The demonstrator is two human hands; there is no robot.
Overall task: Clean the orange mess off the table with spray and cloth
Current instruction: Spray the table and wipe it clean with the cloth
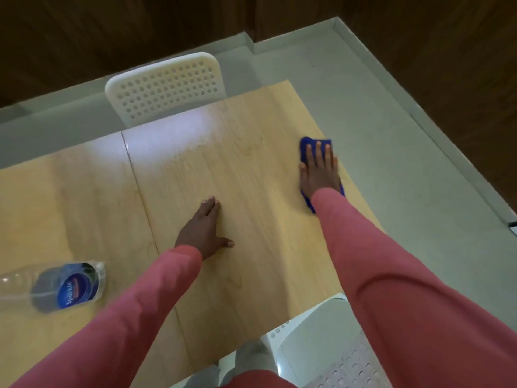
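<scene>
**Cloth pressed flat at the desk's right edge; bottle lying apart at left**

Obscured items. The blue cloth [307, 201] is largely covered by the right hand [319, 170]; only a strip beyond the fingertips and a corner beside the wrist show. The clear bottle [60, 288] is blurred; its neck end is cut off by the left frame edge, so no spray head can be made out. Its blue label is only partly legible. No orange residue can be distinguished on the wooden desk [251, 261]; a bright glare patch covers the far middle of the surface. The near white chair [321, 345] is partly hidden by the right sleeve [405, 289].

Cloth and fingers. The cloth lies flat on the desk, close to its right edge. The right hand's fingers [319, 152] lie straight and slightly apart on top of it, palm down, pressing rather than gripping; the fingertips stop just short of the cloth's far edge.

Left hand [202, 229]. Rests palm down on bare desk near the centre, fingers straight and together, thumb spread, holding nothing, well apart from cloth and bottle.

Bottle. Lies on its side near the left edge.

A second white chair [167, 85] stands at the far side.
</scene>
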